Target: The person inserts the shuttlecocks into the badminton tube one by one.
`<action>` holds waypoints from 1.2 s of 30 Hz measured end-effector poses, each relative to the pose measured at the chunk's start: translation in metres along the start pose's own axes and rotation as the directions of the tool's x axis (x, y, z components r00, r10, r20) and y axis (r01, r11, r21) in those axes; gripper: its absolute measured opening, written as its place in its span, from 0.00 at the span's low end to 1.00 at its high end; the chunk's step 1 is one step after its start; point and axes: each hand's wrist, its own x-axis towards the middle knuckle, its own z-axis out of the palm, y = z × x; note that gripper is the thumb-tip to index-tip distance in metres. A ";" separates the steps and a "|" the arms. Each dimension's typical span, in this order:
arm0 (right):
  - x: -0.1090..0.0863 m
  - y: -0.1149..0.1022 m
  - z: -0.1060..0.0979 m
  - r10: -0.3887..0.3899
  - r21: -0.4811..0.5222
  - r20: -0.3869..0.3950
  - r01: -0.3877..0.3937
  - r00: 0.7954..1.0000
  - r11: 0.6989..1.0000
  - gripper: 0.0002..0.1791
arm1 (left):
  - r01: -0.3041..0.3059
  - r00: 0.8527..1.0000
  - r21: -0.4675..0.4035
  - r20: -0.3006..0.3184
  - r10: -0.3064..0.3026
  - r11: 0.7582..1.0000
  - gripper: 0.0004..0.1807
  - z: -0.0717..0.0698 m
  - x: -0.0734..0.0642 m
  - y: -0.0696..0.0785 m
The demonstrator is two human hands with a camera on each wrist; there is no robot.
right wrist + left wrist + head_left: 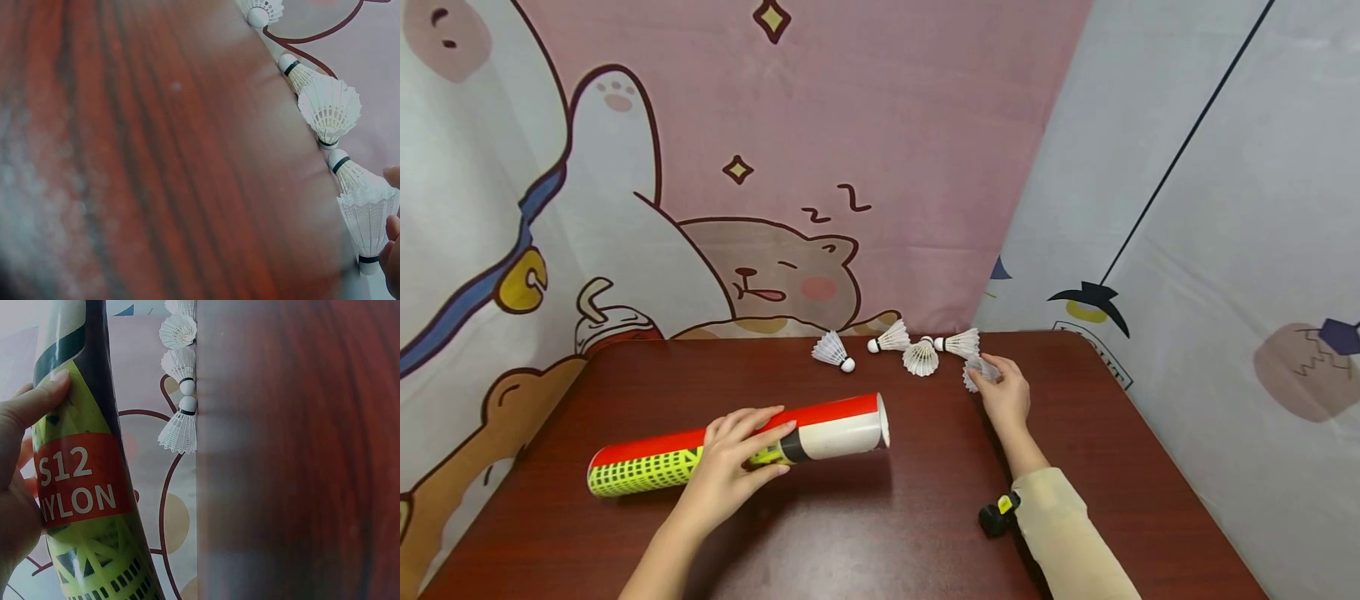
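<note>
sleeve (1067, 525) foremost; left hand (727, 460) grips tube (838, 433), right hand (1009, 398) pinches 1 shuttlecock (365, 225) beyond

The tube (827, 435) has a smooth, glossy printed surface. Under it, the tabletop (940, 517) looks like polished, grained wood. Beyond it, the shuttlecocks (921, 358) have ribbed, matt, plastic-looking skirts; farther beyond it, the backdrop (925, 167) is matt, creased cloth.

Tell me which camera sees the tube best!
The head view: both ends of the tube show, though the left hand covers part. The left wrist view shows only part, lettering close up; the right wrist view shows none.
</note>
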 end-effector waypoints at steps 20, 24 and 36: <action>-0.015 0.005 -0.007 -0.016 0.017 -0.054 0.017 0.998 1.000 0.08 | 0.017 1.000 0.001 0.012 -0.017 1.000 0.31 0.002 -0.003 -0.001; -0.017 0.004 -0.008 -0.038 0.021 -0.062 0.039 0.997 0.999 0.06 | 0.020 1.000 0.000 0.014 -0.020 1.000 0.30 0.002 -0.002 -0.001; -0.021 -0.006 -0.013 -0.115 0.082 -0.090 0.123 0.989 0.989 0.04 | 0.020 1.000 -0.003 0.023 -0.020 1.000 0.30 0.000 -0.001 0.000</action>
